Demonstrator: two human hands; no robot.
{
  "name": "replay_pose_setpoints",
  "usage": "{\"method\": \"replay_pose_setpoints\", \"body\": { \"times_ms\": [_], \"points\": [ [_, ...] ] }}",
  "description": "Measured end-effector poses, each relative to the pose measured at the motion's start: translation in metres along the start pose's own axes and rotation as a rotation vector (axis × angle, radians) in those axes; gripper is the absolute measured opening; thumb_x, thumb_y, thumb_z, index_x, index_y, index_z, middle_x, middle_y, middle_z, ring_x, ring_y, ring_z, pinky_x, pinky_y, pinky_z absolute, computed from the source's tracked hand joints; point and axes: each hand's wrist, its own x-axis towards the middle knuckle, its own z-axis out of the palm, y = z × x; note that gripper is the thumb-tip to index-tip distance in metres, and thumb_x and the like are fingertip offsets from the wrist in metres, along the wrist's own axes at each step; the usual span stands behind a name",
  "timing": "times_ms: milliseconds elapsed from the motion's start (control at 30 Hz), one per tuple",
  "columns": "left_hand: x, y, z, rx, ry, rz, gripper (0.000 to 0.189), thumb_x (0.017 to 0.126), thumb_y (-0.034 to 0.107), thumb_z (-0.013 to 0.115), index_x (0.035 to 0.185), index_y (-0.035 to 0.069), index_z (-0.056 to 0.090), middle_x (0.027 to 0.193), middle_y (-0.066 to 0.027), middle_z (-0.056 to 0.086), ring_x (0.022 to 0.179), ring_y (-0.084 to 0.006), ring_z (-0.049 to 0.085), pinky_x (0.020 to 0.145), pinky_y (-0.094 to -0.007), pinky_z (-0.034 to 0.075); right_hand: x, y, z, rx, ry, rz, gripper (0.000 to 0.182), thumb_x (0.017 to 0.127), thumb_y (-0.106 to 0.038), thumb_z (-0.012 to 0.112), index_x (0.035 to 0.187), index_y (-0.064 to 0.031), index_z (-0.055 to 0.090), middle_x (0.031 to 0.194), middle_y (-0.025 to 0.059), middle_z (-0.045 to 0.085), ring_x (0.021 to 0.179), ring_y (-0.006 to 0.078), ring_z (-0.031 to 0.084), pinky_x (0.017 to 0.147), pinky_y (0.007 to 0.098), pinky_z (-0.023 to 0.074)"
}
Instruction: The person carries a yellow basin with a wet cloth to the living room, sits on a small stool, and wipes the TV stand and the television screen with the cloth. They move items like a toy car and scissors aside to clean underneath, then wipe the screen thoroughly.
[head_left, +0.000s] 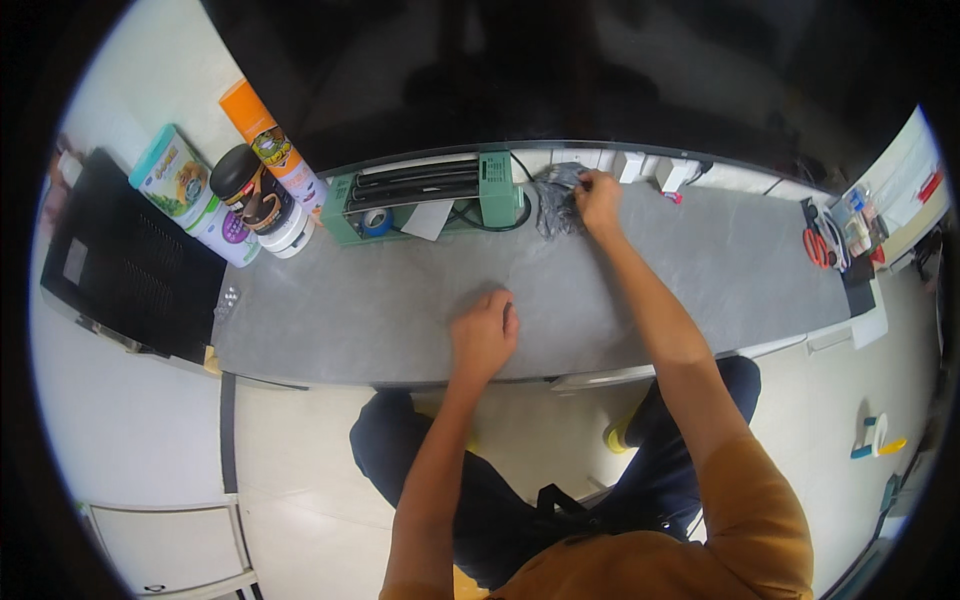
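Note:
My left hand is curled closed above the front half of the grey countertop. A small dark object shows between its thumb and fingers; most of it is hidden. At the back of the counter, my right hand pinches the edge of a crumpled dark plastic bag. What the bag contains cannot be seen. Left of the bag stands a green metal device with black rollers, a black cable beside it. A roll of blue tape and a white paper rest in its lower part.
Canisters and an orange spray can stand at back left, near a black vented appliance. A blister pack lies at the left edge. Orange-handled scissors are at far right. A large black screen rises behind the counter, above white plugs.

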Motion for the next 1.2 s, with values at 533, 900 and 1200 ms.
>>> {"method": "replay_pose_setpoints", "body": {
  "times_ms": [533, 900, 1200],
  "points": [
    [-0.006, 0.000, -0.017, -0.768, 0.014, -0.384, 0.038, 0.090, 0.032, 0.056, 0.121, 0.011, 0.050, 0.102, -0.0073, 0.059, 0.088, -0.0215, 0.061, 0.069, -0.0355, 0.052, -0.065, -0.083, -0.063, 0.131, -0.081, -0.019, 0.017, 0.072, -0.010, 0.067, 0.086, -0.0018, 0.062, 0.073, 0.0070, 0.060, 0.066, 0.0152, 0.054, 0.063, 0.0297, 0.0452],
    [-0.004, -0.058, -0.147, -1.495, 0.652, -0.721, 0.046, 0.089, 0.038, 0.061, 0.119, 0.005, 0.049, 0.107, -0.0104, 0.059, 0.089, -0.0227, 0.061, 0.077, -0.0364, 0.053, -0.127, -0.245, -0.016, 0.478, -0.668, -0.520, 0.048, 0.077, -0.008, 0.061, 0.123, 0.0019, 0.050, 0.121, 0.0204, 0.053, 0.113, 0.0357, 0.050, 0.097, 0.0366, 0.0394],
    [-0.091, -0.229, -0.227, 0.178, 0.752, -0.519, 0.044, 0.081, 0.024, 0.067, 0.114, -0.002, 0.054, 0.123, -0.0241, 0.048, 0.108, -0.0400, 0.050, 0.092, -0.0423, 0.042, -0.177, -0.213, 0.036, -0.072, -0.793, -0.776, 0.058, 0.084, -0.026, 0.056, 0.131, 0.0050, 0.041, 0.141, 0.0226, 0.032, 0.131, 0.0388, 0.028, 0.106, 0.0518, 0.0199]
  ]
}}
